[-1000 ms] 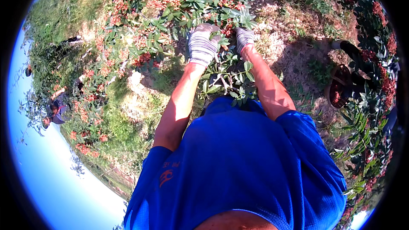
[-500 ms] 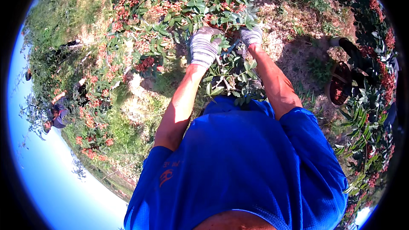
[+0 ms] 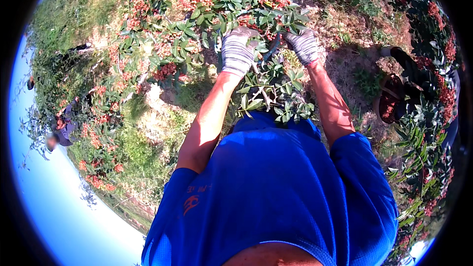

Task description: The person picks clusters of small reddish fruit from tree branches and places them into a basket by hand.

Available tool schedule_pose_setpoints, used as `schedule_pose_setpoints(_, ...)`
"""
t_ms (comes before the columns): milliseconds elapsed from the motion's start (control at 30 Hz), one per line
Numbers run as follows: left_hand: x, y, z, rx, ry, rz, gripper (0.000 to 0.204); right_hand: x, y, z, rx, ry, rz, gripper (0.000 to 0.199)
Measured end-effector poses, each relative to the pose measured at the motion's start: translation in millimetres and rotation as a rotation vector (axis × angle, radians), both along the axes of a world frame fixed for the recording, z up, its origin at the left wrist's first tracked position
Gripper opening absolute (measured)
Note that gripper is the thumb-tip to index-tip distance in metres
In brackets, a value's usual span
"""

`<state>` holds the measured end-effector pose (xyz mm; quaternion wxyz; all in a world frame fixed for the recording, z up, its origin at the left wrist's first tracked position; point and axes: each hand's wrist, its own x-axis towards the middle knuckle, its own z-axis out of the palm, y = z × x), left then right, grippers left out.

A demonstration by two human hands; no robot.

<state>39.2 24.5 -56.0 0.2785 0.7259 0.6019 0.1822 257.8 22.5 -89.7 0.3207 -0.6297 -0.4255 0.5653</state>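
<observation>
My gloved right hand [image 3: 303, 47], upper centre of the frame, has swung outward to the right over the last second, while my gloved left hand [image 3: 237, 47] has kept nearly its place among the leaves. The gap between them is wider and shows a curved bluish implement [image 3: 274, 47] beside my right fingers; I judge that this leaves the work more room. Red berry clusters [image 3: 273, 1] lie just above both hands, towards the top of the frame; a leafy sprig [image 3: 270, 91] stands below, between my forearms. Both hands are curled, but leaves screen the left fingertips, so I cannot tell what that grip encloses, nor whether the right grip is closed on the implement. Towards the right edge, a basket [image 3: 378, 108] is partly lost in shadow; at left, foliage partly hides another person [image 3: 66, 130].
</observation>
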Motion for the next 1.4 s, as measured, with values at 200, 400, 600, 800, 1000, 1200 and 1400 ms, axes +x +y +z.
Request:
schedule_pose_setpoints(200,7,2,6,-0.047,0.06,0.069,0.024,3,-2,-13,-0.142,-0.047,0.086,0.03)
schedule_pose_setpoints(400,10,17,14,-0.122,0.246,0.04,0.023,-1,1,-34,-0.22,-0.016,0.147,0.036)
schedule_pose_setpoints(600,8,15,13,-0.148,0.341,0.041,0.019,8,4,-26,-0.179,0.026,0.057,0.024)
schedule_pose_setpoints(800,11,23,-6,-0.16,0.507,0.031,0.014,45,25,-6,-0.25,-0.017,0.07,0.016)
schedule_pose_setpoints(1000,13,30,-15,-0.191,0.591,-0.005,0.02,52,61,18,-0.152,0.147,0.015,0.013)
schedule_pose_setpoints(1200,12,23,-6,-0.112,0.499,0.054,0.025,13,62,53,-0.036,0.125,0.115,0.016)
schedule_pose_setpoints(1400,16,16,11,-0.042,0.527,0.015,0.034,17,52,54,-0.058,0.251,-0.075,0.021)
